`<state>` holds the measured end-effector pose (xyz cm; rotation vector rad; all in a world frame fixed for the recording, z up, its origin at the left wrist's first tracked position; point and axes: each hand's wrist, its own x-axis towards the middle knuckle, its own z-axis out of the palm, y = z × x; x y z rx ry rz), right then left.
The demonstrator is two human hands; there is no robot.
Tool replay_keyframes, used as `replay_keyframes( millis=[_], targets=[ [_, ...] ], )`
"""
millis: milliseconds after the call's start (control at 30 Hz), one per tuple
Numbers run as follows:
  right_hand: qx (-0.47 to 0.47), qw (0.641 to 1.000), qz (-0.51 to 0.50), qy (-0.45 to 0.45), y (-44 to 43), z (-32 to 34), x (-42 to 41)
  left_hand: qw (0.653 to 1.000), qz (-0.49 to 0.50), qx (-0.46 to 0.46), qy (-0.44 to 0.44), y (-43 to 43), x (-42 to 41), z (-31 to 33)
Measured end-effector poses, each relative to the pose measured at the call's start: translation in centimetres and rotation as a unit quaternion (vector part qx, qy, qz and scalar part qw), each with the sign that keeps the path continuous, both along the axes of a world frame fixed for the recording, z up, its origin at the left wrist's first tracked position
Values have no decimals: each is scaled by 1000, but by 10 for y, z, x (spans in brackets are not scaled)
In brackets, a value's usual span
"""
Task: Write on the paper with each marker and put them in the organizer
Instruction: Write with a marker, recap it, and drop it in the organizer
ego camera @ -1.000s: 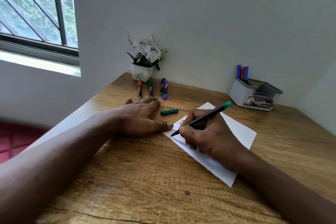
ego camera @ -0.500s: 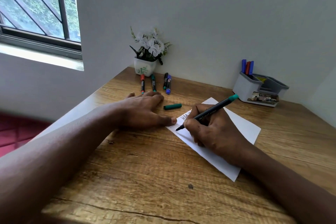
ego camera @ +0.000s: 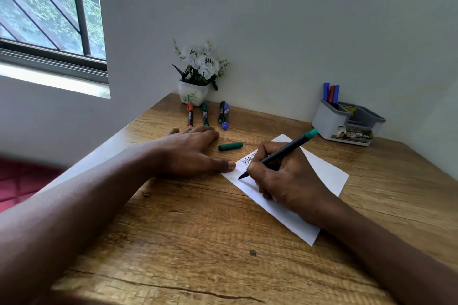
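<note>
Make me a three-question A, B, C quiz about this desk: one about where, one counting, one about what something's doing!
1. Where is the loose green cap?
A) on the floor
B) on the window sill
C) on the desk, between the left hand and the paper

2. How many markers stand in the organizer?
A) one
B) three
C) six

3. The green marker in the right hand is:
A) capped
B) uncapped, tip on the paper
C) snapped in half

Answers: 1 C, it lies on the wood there. 2 B, two blue tops and one red poke out. 3 B, its bare tip meets the sheet.
</note>
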<state>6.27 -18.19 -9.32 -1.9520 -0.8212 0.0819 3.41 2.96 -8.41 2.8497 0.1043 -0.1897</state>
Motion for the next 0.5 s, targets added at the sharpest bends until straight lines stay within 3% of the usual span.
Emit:
replay_keyframes(
  millis=[167, 500],
  targets=[
    [-15, 999, -2, -42, 0, -2, -1, 1000, 1, -2, -2, 0, -1, 0],
    [-11, 1000, -9, -27, 0, -3, 1, 1000, 3, -2, -3, -1, -1, 1]
  ],
)
